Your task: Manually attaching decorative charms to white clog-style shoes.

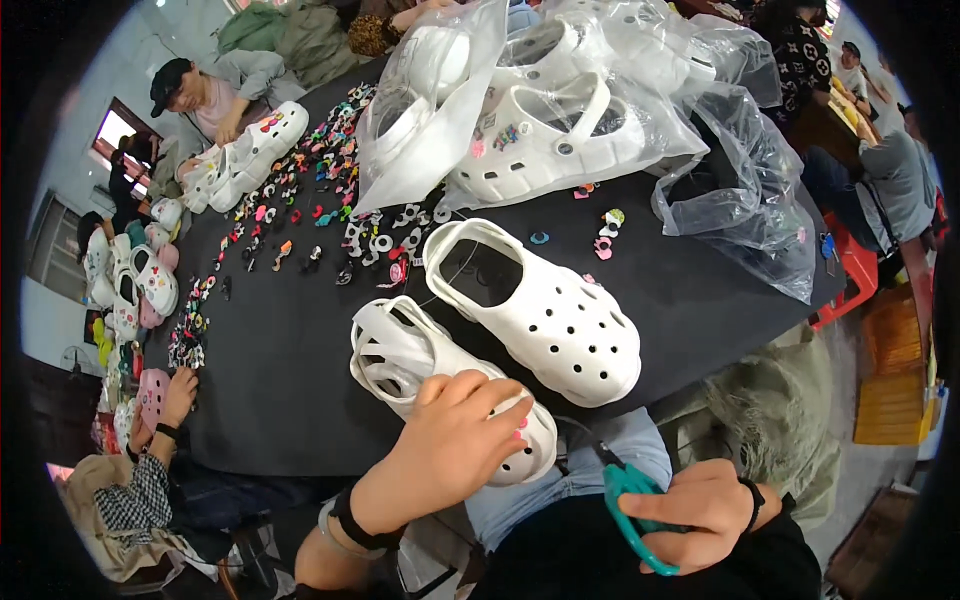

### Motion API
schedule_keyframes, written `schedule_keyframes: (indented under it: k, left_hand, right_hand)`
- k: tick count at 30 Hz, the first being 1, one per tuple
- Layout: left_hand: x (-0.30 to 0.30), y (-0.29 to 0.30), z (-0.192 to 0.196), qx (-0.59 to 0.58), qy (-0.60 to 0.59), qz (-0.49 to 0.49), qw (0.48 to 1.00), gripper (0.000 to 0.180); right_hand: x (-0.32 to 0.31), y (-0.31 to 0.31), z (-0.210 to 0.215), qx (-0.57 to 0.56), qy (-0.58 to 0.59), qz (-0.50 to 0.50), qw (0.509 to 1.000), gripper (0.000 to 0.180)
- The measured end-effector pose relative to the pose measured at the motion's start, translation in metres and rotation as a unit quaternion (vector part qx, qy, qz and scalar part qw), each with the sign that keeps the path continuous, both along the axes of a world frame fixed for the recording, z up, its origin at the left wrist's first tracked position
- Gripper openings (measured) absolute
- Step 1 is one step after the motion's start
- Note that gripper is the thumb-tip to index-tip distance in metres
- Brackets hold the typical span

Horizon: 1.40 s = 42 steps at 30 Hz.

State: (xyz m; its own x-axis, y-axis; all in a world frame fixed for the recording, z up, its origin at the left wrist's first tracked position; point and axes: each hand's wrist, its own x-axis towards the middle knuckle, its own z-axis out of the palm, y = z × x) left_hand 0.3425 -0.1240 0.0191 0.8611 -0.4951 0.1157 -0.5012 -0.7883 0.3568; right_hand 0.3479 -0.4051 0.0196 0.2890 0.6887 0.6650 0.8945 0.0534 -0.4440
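My left hand (450, 440) lies over the toe of a white clog (535, 452) at the table's near edge, its fingers curled onto the upper. A small pink charm (521, 427) shows beside its fingertips. White strips of wrapping (395, 350) sit inside that clog's heel opening. Low on the right, my right hand (690, 510) is closed around the teal handles of pliers (640, 500); their thin metal jaws point toward the clog's underside, and the tips are hidden. The matching white clog (565, 335), its holes showing, rests just beyond on the black tabletop.
Loose colourful charms (320, 170) spread over the table's left and middle. Bagged white clogs (560, 135) pile up at the back, beside an empty clear bag (745, 220). A person at the far left handles white clogs (245, 160); another's hand (180, 395) reaches in at the left edge.
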Motion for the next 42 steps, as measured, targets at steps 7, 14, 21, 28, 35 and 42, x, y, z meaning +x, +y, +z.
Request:
schedule_keyframes:
  k: [7,14,21,28,35,42]
  left_hand:
    - [0.019,0.012,-0.005,-0.146,0.11,-0.127,0.975,0.015]
    - [0.022,0.013,-0.001,-0.112,0.17,-0.138,0.969,0.017]
    - [-0.005,0.019,-0.022,-0.161,0.047,-0.082,0.982,0.015]
    - [-0.027,0.02,-0.043,-0.176,-0.057,-0.066,0.98,0.035]
    - [-0.025,0.021,-0.049,-0.174,-0.07,-0.049,0.981,0.032]
    - [-0.023,0.021,-0.047,-0.128,-0.096,-0.052,0.986,0.026]
  right_hand:
    - [0.008,-0.01,-0.011,0.05,0.079,-0.015,0.995,0.017]
    - [0.012,0.01,-0.02,0.079,0.132,-0.006,0.988,0.01]
    - [0.004,0.022,-0.03,0.088,0.142,0.025,0.986,0.013]
    - [0.003,0.03,-0.019,0.035,0.06,0.047,0.997,0.007]
    - [-0.011,0.049,-0.001,0.009,-0.035,-0.014,0.999,0.007]
    - [-0.046,0.081,0.018,-0.213,-0.198,-0.059,0.955,0.023]
